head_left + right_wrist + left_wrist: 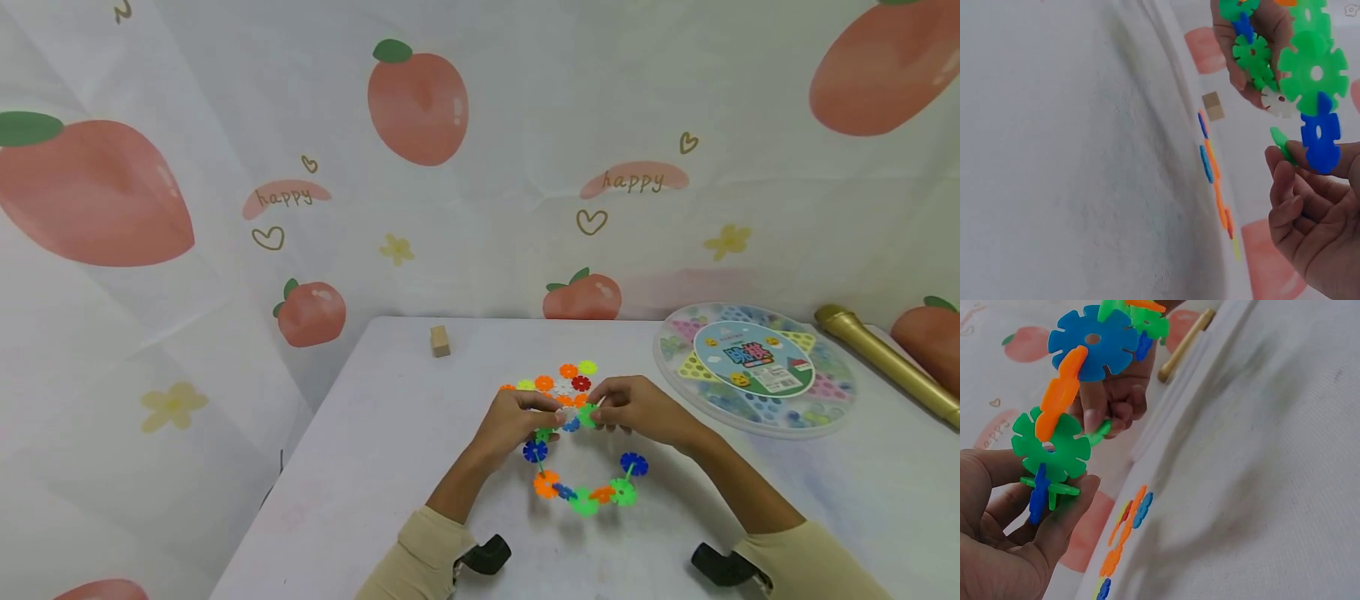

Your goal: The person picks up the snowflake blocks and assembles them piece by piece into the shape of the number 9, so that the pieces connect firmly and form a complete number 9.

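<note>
My left hand (517, 423) grips one end of a curved chain of slotted plastic snowflake discs (584, 502). At that end a white disc (1280, 102) sticks out by the left fingertips in the right wrist view. Opposite it, my right hand (645, 408) pinches a single green snowflake disc (1283, 145) between thumb and finger. The two discs face each other close together. The chain, of green, blue and orange discs, loops toward me, and its other end is a dark blue disc (633, 464) below the right hand.
Loose orange, red, yellow and other snowflake discs (567, 370) lie just beyond the hands. A round clear case (675, 400) with a labelled lid stands back right, beside a gold microphone-like tube (892, 367). A small wooden block (439, 342) sits at the table's back left.
</note>
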Demonstrator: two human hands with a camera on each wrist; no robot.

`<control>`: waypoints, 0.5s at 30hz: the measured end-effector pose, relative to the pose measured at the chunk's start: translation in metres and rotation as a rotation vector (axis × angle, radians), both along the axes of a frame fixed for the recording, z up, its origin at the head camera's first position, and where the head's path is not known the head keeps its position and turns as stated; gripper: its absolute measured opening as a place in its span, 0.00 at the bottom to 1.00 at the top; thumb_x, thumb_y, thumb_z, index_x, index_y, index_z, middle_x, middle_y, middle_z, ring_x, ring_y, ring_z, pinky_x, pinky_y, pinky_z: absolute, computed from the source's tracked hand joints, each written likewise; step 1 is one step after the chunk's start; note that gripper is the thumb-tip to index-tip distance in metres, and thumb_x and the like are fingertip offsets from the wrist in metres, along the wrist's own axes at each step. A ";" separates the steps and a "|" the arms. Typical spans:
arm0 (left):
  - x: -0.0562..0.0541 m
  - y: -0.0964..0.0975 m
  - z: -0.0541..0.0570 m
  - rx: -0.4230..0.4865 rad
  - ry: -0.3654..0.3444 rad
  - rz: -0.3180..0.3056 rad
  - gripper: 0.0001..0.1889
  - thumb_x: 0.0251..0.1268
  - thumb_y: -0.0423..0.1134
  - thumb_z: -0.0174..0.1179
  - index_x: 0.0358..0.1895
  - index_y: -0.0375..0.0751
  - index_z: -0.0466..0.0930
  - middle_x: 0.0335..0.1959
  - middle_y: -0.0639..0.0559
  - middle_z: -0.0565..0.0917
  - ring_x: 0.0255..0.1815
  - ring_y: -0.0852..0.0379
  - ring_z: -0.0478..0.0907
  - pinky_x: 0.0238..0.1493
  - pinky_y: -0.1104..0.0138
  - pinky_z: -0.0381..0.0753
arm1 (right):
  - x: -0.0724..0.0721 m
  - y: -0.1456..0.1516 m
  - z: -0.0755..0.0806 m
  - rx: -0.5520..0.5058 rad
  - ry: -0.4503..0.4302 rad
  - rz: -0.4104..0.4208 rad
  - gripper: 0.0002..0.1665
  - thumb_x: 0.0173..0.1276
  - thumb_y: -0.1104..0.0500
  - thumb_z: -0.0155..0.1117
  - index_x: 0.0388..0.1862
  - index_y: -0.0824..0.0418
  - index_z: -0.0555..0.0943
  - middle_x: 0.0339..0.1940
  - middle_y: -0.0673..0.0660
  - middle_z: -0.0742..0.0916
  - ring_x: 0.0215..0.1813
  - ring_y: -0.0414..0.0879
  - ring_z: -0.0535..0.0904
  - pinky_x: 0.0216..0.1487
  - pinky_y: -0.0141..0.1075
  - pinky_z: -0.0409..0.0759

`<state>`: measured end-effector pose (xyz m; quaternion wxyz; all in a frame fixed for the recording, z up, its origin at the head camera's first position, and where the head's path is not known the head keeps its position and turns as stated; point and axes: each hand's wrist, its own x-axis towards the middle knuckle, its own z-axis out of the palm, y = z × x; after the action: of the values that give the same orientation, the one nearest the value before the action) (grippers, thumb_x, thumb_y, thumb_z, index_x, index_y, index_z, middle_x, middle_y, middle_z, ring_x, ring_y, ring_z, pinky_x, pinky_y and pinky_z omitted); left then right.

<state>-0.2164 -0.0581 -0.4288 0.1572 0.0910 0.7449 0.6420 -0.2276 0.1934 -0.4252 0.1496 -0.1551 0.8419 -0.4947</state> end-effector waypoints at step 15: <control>0.002 0.002 -0.003 -0.050 0.034 0.007 0.08 0.64 0.42 0.75 0.43 0.44 0.94 0.44 0.54 0.91 0.34 0.56 0.89 0.42 0.66 0.87 | 0.009 0.002 0.006 -0.108 -0.025 -0.018 0.19 0.75 0.59 0.68 0.59 0.69 0.83 0.36 0.65 0.91 0.37 0.60 0.86 0.41 0.42 0.88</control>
<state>-0.2144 -0.0558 -0.4319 0.1444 0.0951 0.7636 0.6221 -0.2182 0.1956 -0.4190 0.1467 -0.1491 0.8135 -0.5426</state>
